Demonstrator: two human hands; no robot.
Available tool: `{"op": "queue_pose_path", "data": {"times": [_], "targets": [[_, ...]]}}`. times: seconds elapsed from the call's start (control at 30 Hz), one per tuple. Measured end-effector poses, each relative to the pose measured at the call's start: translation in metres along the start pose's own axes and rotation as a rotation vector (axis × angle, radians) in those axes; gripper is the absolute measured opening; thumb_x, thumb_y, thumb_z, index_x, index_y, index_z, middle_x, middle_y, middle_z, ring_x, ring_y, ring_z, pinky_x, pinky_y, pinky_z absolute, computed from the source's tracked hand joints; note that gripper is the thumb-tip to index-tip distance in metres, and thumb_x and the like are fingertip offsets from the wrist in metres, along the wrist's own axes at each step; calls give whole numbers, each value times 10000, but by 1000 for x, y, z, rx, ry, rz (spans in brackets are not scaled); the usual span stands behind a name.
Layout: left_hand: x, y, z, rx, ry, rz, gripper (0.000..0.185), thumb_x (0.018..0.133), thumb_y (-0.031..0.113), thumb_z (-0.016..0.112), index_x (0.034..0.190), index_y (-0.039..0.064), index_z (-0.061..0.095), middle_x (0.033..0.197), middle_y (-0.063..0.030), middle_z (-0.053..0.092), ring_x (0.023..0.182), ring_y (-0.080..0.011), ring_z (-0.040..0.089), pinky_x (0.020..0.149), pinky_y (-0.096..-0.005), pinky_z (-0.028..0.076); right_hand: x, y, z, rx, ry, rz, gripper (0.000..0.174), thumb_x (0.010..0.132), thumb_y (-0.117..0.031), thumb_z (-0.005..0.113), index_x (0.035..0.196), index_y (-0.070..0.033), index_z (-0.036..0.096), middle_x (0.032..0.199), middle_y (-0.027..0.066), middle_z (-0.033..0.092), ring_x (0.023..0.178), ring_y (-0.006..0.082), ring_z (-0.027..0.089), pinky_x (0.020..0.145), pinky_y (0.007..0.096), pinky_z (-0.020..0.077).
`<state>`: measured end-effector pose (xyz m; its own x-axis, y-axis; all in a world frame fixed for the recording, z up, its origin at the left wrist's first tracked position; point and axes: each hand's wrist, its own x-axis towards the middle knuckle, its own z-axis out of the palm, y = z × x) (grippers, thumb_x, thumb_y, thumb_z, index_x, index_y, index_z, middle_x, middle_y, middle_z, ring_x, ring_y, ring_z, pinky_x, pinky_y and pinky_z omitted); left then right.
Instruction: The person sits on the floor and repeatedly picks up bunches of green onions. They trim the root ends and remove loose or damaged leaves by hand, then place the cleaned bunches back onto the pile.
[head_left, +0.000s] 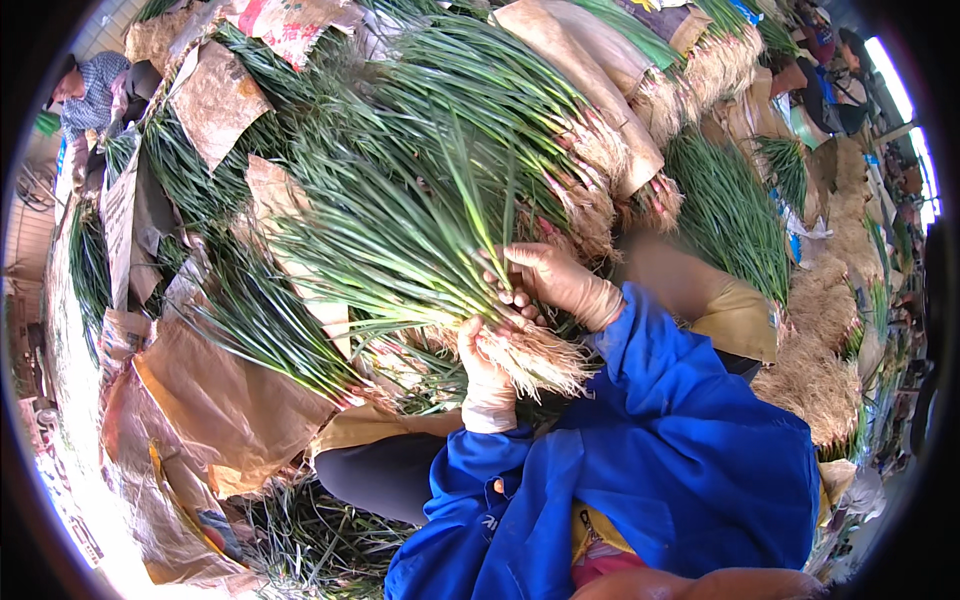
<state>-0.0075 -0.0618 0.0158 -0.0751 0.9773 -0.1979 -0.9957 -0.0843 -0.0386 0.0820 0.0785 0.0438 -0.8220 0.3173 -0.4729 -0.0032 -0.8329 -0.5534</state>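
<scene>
My left hand (484, 367) grips a fanned bunch of young allium plants (405, 262), green garlic or scallions, just above their pale stringy roots (536, 360). The long green leaves spread up and to the left. Beside it, my right hand (551, 281) pinches one allium stalk (480, 214) between thumb and fingers, with its leaves pointing upward. The lower fingers of that hand curl close to the bunch's stems. Pale coverings or cuffs wrap both wrists. Behind the hands lies a large pile of similar plants (480, 90), roots to the right.
Woven sacks (232, 382) lie at left, and a tan sheet (585, 82) covers part of the far pile. More bundles (727, 202) and matted roots (810, 352) line the right. Loose leaves (322, 540) litter the ground below my knee. Another person (94, 94) sits at upper left.
</scene>
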Motion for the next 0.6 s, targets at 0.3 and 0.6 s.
{"op": "queue_pose_path", "data": {"times": [0.3, 0.6], "targets": [[-22, 6, 13, -250, -111, -50, 525, 806, 445, 599, 1121, 35, 513, 997, -92, 553, 843, -206, 527, 770, -339, 468, 5, 32, 20, 107, -138, -164, 447, 967, -293, 560, 1313, -16, 506, 919, 25, 548, 739, 139, 542, 543, 232, 456], [-25, 18, 2, -118, -176, 19, 487, 829, 330, 572, 1184, -3, 553, 1238, -185, 585, 1086, -325, 602, 984, -512, 469, -10, 72, -50, -581, 369, -168, 177, 933, -149, 597, 1078, -54, 639, 827, 25, 642, 671, 127, 588, 580, 261, 461]]}}
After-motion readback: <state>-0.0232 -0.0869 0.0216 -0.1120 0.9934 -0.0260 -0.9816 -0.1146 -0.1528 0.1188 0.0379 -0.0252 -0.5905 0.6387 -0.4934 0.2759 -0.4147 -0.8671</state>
